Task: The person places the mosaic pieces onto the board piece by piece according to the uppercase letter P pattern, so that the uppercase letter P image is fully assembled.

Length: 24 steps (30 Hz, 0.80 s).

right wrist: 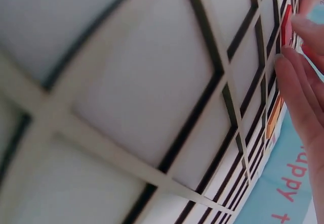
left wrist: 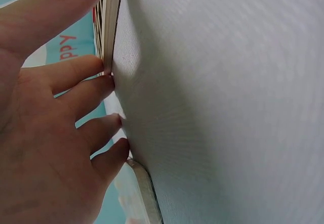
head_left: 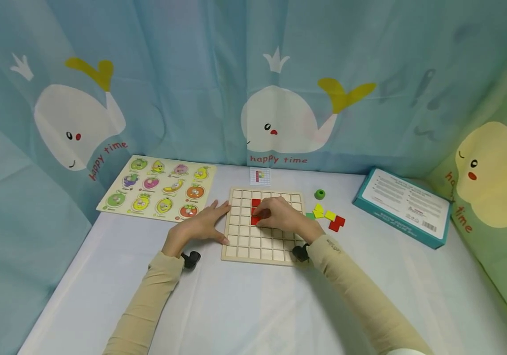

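A wooden grid board (head_left: 242,251) lies on the white table with red tiles (head_left: 255,202) in a column on its upper middle. My right hand (head_left: 280,214) reaches over the board, and its thumb and fingertips pinch at a red tile (right wrist: 287,27); the hand covers part of the grid. Beyond the fingers, an orange-looking piece (right wrist: 275,117) shows on the grid in the right wrist view. My left hand (head_left: 200,224) rests at the board's left side, fingers spread and fairly straight, with fingertips at its edge (left wrist: 112,27).
Right of the board lie yellow pieces (head_left: 319,211), a red piece (head_left: 336,224), a green piece (head_left: 310,216) and a green bead (head_left: 320,194). A pattern card (head_left: 259,176) sits behind it. A fruit puzzle board (head_left: 155,190) is at left, a teal box (head_left: 401,207) at right.
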### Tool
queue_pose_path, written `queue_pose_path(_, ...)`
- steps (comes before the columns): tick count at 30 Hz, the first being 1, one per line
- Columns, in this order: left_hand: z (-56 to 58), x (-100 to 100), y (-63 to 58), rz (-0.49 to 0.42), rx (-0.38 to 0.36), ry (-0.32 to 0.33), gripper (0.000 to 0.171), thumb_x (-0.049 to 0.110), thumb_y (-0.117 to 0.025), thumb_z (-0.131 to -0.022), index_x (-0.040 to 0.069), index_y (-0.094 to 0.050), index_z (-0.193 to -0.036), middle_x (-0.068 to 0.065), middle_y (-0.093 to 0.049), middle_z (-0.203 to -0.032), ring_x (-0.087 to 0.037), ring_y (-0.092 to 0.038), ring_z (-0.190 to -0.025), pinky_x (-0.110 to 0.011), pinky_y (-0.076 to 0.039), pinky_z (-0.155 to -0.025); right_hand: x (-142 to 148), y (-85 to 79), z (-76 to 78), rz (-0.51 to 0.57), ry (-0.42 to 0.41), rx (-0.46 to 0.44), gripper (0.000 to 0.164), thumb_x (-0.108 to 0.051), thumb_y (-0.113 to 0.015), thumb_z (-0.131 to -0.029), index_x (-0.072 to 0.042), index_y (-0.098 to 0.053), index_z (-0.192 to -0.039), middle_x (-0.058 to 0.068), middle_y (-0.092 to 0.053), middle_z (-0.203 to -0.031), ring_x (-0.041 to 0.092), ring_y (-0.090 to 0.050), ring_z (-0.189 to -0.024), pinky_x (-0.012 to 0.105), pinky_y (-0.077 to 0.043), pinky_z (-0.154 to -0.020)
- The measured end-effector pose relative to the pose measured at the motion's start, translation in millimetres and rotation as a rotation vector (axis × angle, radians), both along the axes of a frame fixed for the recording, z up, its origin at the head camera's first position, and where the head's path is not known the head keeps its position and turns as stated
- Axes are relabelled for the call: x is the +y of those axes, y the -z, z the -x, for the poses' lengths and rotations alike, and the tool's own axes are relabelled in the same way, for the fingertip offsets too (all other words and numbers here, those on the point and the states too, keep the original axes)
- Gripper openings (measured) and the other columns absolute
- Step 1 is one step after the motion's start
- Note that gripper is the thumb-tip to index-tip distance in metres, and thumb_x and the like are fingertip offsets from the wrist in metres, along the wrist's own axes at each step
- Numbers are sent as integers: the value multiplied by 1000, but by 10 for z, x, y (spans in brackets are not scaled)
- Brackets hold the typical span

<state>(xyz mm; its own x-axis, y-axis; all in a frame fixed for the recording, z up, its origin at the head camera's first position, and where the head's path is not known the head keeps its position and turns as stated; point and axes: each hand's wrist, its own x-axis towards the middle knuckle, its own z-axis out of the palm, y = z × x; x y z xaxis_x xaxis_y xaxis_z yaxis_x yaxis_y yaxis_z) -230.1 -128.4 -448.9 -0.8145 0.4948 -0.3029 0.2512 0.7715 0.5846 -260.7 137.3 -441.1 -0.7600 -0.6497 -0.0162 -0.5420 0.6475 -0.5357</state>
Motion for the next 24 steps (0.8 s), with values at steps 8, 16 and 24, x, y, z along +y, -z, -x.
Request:
queue_pose_path(8, 10, 12, 2, 5, 18, 14, 106, 33, -88, -81, 5, -27, -163, -11, -15, -173, -39, -4, -160, -58, -15, -128, 106, -81, -112, 64, 42, -40, 21, -9, -79, -90, -4, -77, -110, 7, -76, -109, 20, -71, -96, 35, -60, -88)
queue_pose_path(16, -8, 9, -11, -8, 8, 0, 105, 30, -89, -81, 5, -27, -163, -11, -16, -173, -39, -4, -160, -58, -15, -127, 392, -90, -195, 135, 150, -17, 19, -10, -76, -92, -4, -78, -110, 9, -76, -109, 18, -67, -88, 33, -58, -80)
queue_pose_path(24, -5, 13, -6, -21, -14, -6, 106, 29, -88, -82, 6, -25, -164, -10, -13, -173, -38, -2, -160, -59, -14, -127, 679, -123, -317, 197, 297, -12, 23, -11, -74, -94, -5, -76, -116, 11, -75, -111, 22, -66, -88, 37, -55, -79)
